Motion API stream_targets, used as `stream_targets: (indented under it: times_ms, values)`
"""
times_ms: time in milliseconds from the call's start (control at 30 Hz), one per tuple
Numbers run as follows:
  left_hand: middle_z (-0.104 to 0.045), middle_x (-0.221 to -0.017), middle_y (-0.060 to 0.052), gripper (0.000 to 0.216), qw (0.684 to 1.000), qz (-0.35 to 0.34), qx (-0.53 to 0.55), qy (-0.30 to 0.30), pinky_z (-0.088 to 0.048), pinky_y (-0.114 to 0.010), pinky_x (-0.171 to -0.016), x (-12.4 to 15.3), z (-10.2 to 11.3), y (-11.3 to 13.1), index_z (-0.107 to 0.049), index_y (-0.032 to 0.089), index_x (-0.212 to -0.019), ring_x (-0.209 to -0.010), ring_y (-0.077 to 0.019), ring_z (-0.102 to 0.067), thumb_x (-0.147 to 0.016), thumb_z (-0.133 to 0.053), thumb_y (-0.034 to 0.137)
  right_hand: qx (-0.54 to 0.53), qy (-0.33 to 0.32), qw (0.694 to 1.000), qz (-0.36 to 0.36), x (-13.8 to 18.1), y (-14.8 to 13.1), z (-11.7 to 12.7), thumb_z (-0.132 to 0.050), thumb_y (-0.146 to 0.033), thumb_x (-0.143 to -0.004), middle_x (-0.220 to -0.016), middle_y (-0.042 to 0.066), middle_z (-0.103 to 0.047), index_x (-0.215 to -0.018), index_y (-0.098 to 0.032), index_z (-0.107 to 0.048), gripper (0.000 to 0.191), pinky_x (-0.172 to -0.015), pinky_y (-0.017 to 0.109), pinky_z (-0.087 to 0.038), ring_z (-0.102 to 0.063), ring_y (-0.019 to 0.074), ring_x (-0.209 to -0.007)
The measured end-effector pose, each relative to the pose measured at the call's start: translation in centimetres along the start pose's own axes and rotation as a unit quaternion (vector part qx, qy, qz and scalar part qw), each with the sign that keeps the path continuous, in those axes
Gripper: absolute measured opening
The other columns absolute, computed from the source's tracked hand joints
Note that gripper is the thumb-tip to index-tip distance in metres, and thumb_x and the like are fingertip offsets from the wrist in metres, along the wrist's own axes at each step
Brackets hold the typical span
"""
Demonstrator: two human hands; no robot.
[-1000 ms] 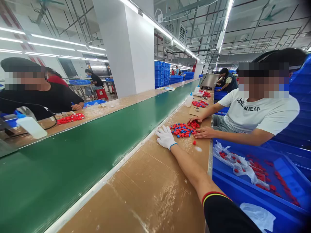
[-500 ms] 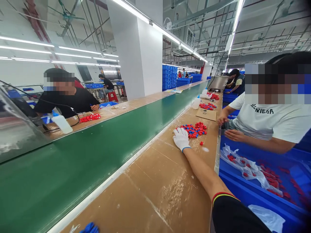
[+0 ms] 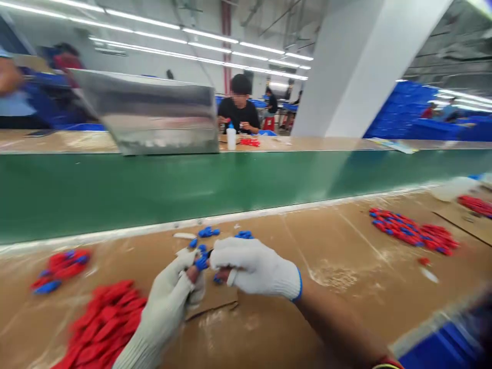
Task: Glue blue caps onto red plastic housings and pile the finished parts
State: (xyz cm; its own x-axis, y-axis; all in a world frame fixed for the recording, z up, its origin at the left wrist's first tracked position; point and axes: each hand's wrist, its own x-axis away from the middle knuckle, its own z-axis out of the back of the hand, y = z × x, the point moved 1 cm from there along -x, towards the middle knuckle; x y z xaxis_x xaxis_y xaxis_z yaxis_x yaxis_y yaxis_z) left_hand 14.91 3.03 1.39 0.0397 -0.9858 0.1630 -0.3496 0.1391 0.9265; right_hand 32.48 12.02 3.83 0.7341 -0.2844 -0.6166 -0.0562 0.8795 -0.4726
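Observation:
My left hand (image 3: 167, 294), in a white knit glove with bare fingertips showing, is closed on a small blue piece (image 3: 201, 262). Close against it, my right hand (image 3: 255, 266), also gloved, has its fingers pinched together at that piece. Something small and dark shows at the right fingertips, too blurred to name. Several loose blue pieces (image 3: 208, 231) lie on the brown worktop just beyond the hands. Under them is a flat piece of cardboard (image 3: 215, 299). A heap of red pieces (image 3: 105, 325) lies left of my left hand.
A small red and blue cluster (image 3: 61, 269) lies at the left, a longer red and blue pile (image 3: 411, 230) at the right. The green conveyor belt (image 3: 172, 187) runs across beyond the worktop. Behind it are a metal sheet (image 3: 165, 115), a white bottle (image 3: 231, 137) and a seated person (image 3: 240, 110).
The view has swung left. My right hand has come back from the red and blue pile to the blue pieces before me. My left hand, unseen earlier, is in view beside it.

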Motion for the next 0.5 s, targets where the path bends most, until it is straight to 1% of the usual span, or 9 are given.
stream_targets:
  times_ms: [33,67,133,233,300,400,500]
  values:
    - [-0.040,-0.062,0.009,0.061,0.999,-0.017,0.011,0.024,-0.026,-0.017,-0.047,0.2,0.7,-0.1,-0.056,0.018,-0.085,-0.050,-0.0047,-0.034,-0.079,-0.090,0.069,-0.022,0.021,1.000,-0.001,-1.1,-0.2,-0.4,-0.057,-0.013,-0.104,-0.093,0.002,-0.071,-0.093,-0.023,-0.064,0.016,-0.083,0.027,-0.055,-0.064,0.0155,-0.088]
    - [-0.040,-0.062,0.009,0.062,0.999,-0.032,0.020,0.040,-0.024,-0.018,-0.047,0.2,1.1,-0.1,-0.056,0.018,-0.086,-0.051,-0.0049,-0.032,-0.077,-0.090,0.070,-0.039,0.040,0.998,-0.008,-2.1,-0.2,-0.7,-0.060,-0.011,-0.102,-0.089,0.001,-0.069,-0.090,-0.023,-0.064,0.018,-0.082,0.028,-0.055,-0.064,0.0158,-0.088]
    - [-0.041,-0.061,0.009,0.062,0.998,-0.044,0.031,0.032,-0.023,-0.018,-0.046,-0.2,1.6,0.1,-0.056,0.019,-0.087,-0.050,-0.0052,-0.032,-0.078,-0.088,0.071,-0.065,0.055,0.996,-0.017,-3.5,0.1,-1.3,-0.065,-0.009,-0.099,-0.086,0.000,-0.067,-0.085,-0.023,-0.063,0.020,-0.080,0.029,-0.054,-0.062,0.0162,-0.086]
    - [-0.043,-0.061,0.008,0.059,0.998,-0.047,0.043,0.015,-0.024,-0.018,-0.045,-0.5,1.9,0.0,-0.057,0.019,-0.088,-0.047,-0.0053,-0.034,-0.082,-0.084,0.072,-0.089,0.021,0.996,-0.015,-4.6,0.5,-2.1,-0.067,-0.006,-0.095,-0.082,-0.002,-0.066,-0.082,-0.023,-0.063,0.022,-0.073,0.029,-0.052,-0.060,0.0149,-0.079]
    - [-0.044,-0.061,0.008,0.059,0.998,-0.042,0.045,0.008,-0.026,-0.018,-0.045,-0.5,2.1,-0.1,-0.056,0.019,-0.086,-0.047,-0.0053,-0.036,-0.083,-0.083,0.071,-0.102,0.011,0.995,-0.020,-4.6,0.7,-2.0,-0.068,-0.005,-0.094,-0.083,-0.002,-0.067,-0.083,-0.023,-0.064,0.021,-0.071,0.029,-0.052,-0.061,0.0146,-0.078]
    - [-0.050,-0.066,0.006,0.050,0.997,-0.032,0.065,0.025,-0.029,-0.017,-0.044,-0.9,3.0,0.0,-0.058,0.019,-0.090,-0.050,-0.0066,-0.042,-0.085,-0.082,0.063,-0.097,0.014,0.994,-0.045,-3.8,1.2,-0.4,-0.070,-0.007,-0.094,-0.085,-0.001,-0.070,-0.084,-0.024,-0.066,0.020,-0.071,0.030,-0.055,-0.066,0.0153,-0.079]
    - [-0.059,-0.078,0.002,0.033,0.986,-0.055,0.140,0.078,-0.039,-0.018,-0.048,-1.9,4.5,0.6,-0.062,0.020,-0.101,-0.060,-0.0101,-0.055,-0.083,-0.080,0.040,-0.026,0.017,0.995,-0.092,-2.7,2.2,2.0,-0.073,-0.010,-0.092,-0.085,-0.001,-0.072,-0.084,-0.025,-0.066,0.019,-0.071,0.032,-0.055,-0.067,0.0165,-0.078]
